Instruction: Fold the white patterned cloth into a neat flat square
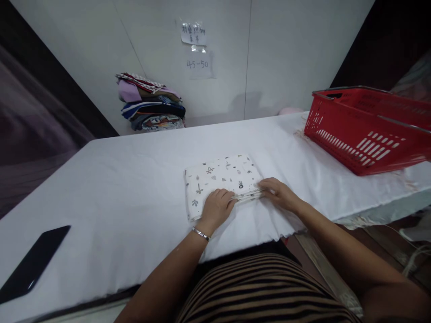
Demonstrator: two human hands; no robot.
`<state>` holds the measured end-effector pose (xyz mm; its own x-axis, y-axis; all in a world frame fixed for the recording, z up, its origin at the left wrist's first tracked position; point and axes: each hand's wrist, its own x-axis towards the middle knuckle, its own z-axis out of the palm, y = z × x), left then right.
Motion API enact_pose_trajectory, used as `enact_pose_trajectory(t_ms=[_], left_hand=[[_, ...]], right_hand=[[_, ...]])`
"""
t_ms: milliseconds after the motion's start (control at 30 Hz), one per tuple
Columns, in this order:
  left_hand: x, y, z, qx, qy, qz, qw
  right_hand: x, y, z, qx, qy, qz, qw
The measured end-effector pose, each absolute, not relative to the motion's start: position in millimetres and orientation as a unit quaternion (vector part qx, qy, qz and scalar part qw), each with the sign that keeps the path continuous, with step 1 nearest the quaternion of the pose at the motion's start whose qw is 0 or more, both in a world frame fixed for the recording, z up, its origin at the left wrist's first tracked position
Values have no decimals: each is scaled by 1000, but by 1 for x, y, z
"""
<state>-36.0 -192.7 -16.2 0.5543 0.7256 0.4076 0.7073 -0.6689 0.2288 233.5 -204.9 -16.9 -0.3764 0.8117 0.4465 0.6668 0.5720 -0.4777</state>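
Observation:
A folded white cloth with small printed plants and other little figures lies flat on the white-covered table in front of me. My left hand, with a bracelet at the wrist, grips its near edge, thumb by the layered fold and fingers curled over the top. At the near right corner my right hand pinches the stacked layers between thumb and fingers. Several layers show along the near edge between both hands. The undersides of my fingers are hidden.
A red plastic basket with metal handles stands at the right on the white tablecloth. Folded fabrics are piled by the back wall. A dark flat slab lies at the left. Handwritten paper signs hang on the wall.

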Motion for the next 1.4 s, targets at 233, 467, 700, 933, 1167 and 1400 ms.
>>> enact_pose_trajectory(t_ms=[233,467,700,933,1167,1400], left_hand=[[-35,-188,-13,867,433,241,59],[-35,-188,-16,864,433,250,59],[-35,-190,-15,868,427,248,52],[-36,-192,-18,876,411,251,31],[-37,-195,-16,892,388,229,10],[-37,-199,-14,893,386,232,-1]], right_hand=[[232,-206,-15,-465,-801,82,368],[228,-203,-12,-422,-851,13,312],[222,-200,-12,-454,-859,-39,232],[222,-200,-8,-422,-869,-61,251],[228,-209,-17,-412,-870,-43,269],[230,-210,-23,-451,-845,5,288]])
